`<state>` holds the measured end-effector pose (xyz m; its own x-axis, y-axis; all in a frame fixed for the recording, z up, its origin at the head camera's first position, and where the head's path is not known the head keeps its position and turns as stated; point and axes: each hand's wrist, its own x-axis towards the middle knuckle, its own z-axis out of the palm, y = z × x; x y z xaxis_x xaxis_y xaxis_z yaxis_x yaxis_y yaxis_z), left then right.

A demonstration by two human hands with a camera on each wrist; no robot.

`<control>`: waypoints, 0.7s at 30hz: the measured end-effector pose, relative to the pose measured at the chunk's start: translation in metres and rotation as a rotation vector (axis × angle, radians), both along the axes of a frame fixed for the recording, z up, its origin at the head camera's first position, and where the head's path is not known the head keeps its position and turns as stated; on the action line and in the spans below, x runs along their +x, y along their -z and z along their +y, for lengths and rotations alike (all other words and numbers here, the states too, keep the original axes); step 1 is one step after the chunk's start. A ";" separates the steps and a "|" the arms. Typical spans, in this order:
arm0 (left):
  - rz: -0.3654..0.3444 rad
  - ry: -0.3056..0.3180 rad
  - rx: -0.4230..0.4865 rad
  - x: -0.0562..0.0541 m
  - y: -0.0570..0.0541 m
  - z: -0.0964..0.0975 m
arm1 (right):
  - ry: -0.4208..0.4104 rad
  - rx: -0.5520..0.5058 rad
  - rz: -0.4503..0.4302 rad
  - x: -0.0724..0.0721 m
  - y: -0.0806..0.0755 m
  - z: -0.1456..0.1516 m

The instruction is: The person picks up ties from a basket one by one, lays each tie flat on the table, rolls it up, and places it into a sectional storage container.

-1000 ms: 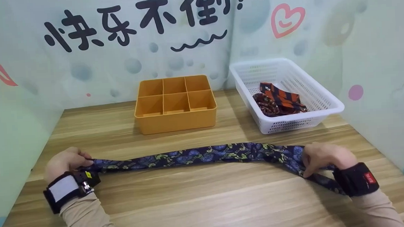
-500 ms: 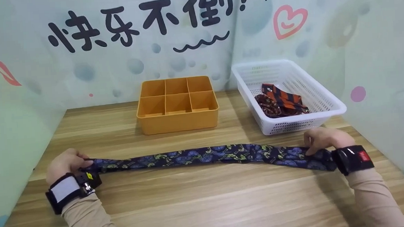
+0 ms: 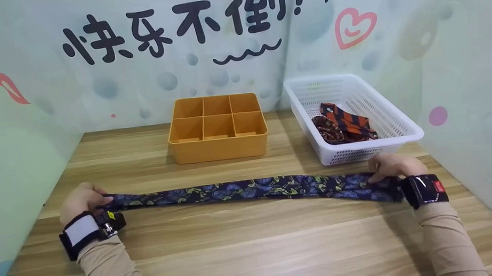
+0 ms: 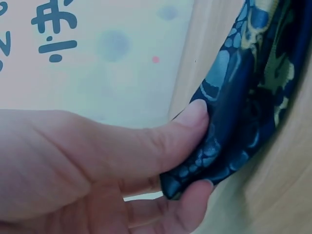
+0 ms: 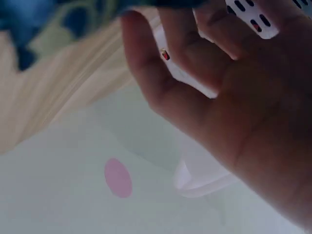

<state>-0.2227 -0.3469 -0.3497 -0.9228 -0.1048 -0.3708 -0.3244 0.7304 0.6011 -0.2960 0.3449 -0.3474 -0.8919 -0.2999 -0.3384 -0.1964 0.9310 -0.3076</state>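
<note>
A dark blue necktie (image 3: 249, 190) with a blue and yellow-green pattern stretches from left to right across the front of the table. My left hand (image 3: 81, 201) pinches its left end; in the left wrist view the thumb (image 4: 187, 124) lies on top of the folded fabric and fingers curl beneath. On the right, my right hand (image 3: 395, 166) pinches the tie's wider part between thumb and fingers, and the end hangs back toward the wristband. The right wrist view shows bent fingers (image 5: 141, 53) meeting the fabric at the top edge, with the thumb hidden.
Behind the tie stands an orange box (image 3: 219, 150) with several compartments. To its right, a white slotted basket (image 3: 360, 148) holds an orange-and-navy striped tie (image 3: 347, 121) and a rolled dark red patterned one (image 3: 328, 128). Printed panels (image 3: 36, 125) enclose the wooden table (image 3: 244, 249).
My right hand has moved up and away from me with the tie's right part, which now lies flatter and straighter; its hanging tail has swung up. The left hand keeps its hold.
</note>
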 end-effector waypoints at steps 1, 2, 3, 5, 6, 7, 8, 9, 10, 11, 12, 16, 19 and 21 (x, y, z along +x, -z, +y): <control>0.005 0.002 -0.002 0.000 0.001 0.000 | -0.002 -0.008 0.033 -0.002 0.000 0.000; 0.008 0.003 -0.010 -0.001 0.002 0.000 | 0.011 -0.017 0.064 -0.004 0.000 0.001; 0.011 0.002 -0.017 -0.001 0.002 0.000 | 0.026 -0.016 0.095 -0.005 0.000 0.001; 0.015 -0.004 -0.025 -0.001 0.005 0.001 | 0.068 -0.021 0.132 -0.006 0.001 0.002; 0.017 -0.009 -0.020 -0.001 0.006 0.001 | 0.082 -0.021 0.148 -0.007 0.002 0.003; 0.016 -0.012 -0.011 -0.002 0.007 0.002 | 0.089 -0.027 0.170 -0.008 0.005 0.004; 0.013 -0.012 -0.001 -0.002 0.007 0.002 | 0.099 -0.040 0.194 -0.009 0.007 0.005; 0.006 -0.011 0.013 -0.002 0.007 0.002 | 0.107 -0.054 0.215 -0.009 0.010 0.007; -0.005 -0.003 0.028 -0.003 0.007 0.001 | 0.114 -0.066 0.230 -0.011 0.013 0.010; -0.015 0.010 0.042 -0.003 0.007 0.001 | 0.116 -0.066 0.242 -0.011 0.016 0.013; -0.025 0.026 0.057 -0.003 0.006 0.000 | 0.110 -0.067 0.244 -0.012 0.018 0.016; -0.051 0.047 0.114 -0.003 0.001 -0.004 | 0.074 -0.059 0.136 -0.014 0.016 0.030; -0.046 0.030 0.094 -0.001 0.000 -0.006 | 0.060 -0.062 0.094 -0.016 0.013 0.035; -0.042 0.040 0.049 -0.001 0.001 -0.006 | 0.092 -0.046 0.119 -0.017 0.014 0.036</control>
<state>-0.2232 -0.3531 -0.3510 -0.9094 -0.0486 -0.4130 -0.3210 0.7133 0.6230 -0.3129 0.3809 -0.3610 -0.9494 -0.2276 -0.2164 -0.1482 0.9322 -0.3303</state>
